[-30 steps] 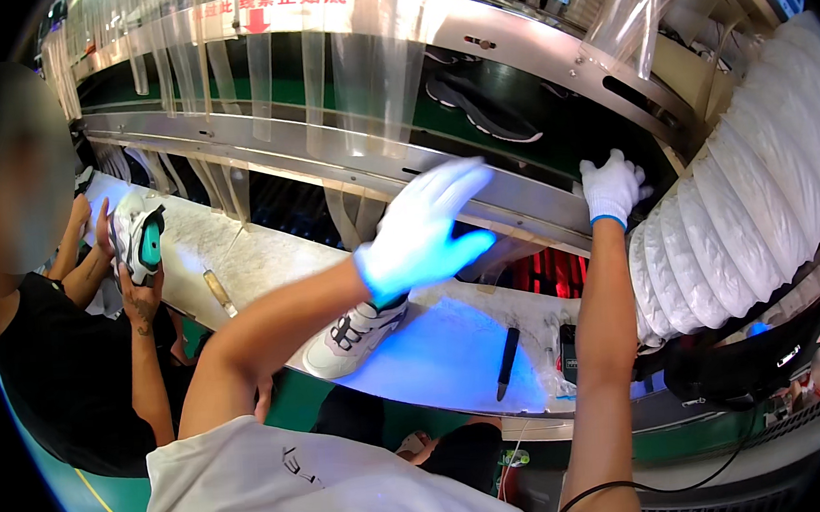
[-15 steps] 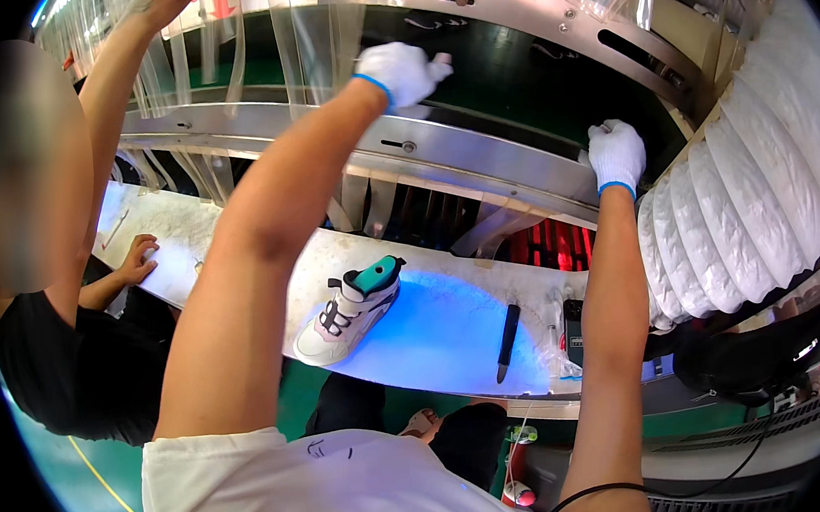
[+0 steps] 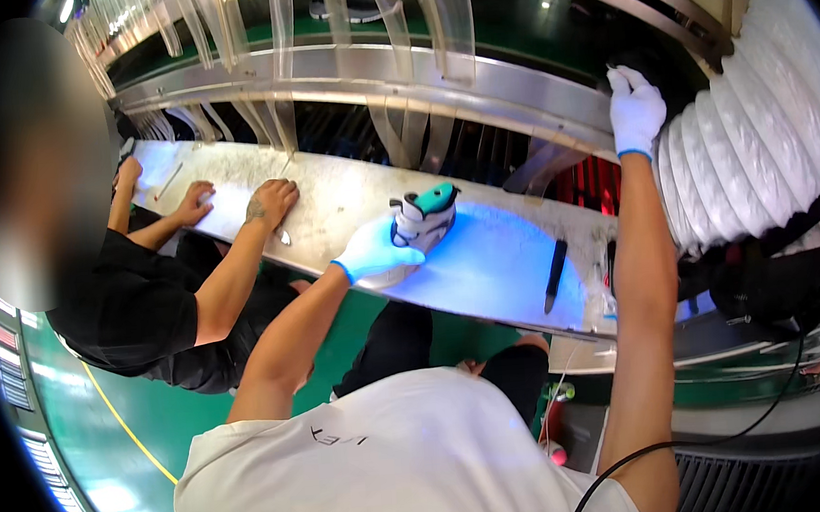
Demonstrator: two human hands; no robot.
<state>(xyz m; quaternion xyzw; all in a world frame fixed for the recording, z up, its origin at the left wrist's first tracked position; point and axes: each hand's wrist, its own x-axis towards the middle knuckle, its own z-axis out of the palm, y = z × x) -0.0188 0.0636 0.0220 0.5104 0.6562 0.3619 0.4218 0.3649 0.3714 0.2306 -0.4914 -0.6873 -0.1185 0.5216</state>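
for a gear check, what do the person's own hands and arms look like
The left hand and right hand wear white gloves with blue cuff edges. The arms are bare below a short-sleeved white shirt, and a black cable crosses the right arm.

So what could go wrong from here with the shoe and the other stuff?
Maybe three things. The white shoe is close to the front edge of the bench, so it might drop off if the left hand slipped. The black-handled tool lies with its tip near that edge, so a bump could knock it off. And the black cable crosses the right arm, so it might snag.
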